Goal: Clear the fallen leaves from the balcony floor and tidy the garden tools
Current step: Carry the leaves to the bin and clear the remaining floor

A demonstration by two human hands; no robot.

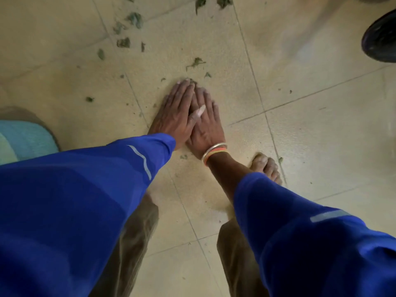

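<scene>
My left hand [174, 112] and my right hand [206, 121] reach down side by side over the cream tiled floor [300, 136], fingers straight and pointing away from me, the left partly overlapping the right. A bit of leaf [192, 80] peeks out at their fingertips. Green leaf scraps lie scattered ahead: one cluster [196, 62] just beyond the fingers, several pieces [128, 31] at the upper left, more [214, 1] at the top edge, and a single bit [89, 99] to the left. My right wrist wears bangles [214, 152].
My bare right foot [267, 168] stands just right of my right forearm. A teal mat [27, 140] lies at the left edge. A dark round object [381, 37] sits at the upper right corner. No garden tool shows.
</scene>
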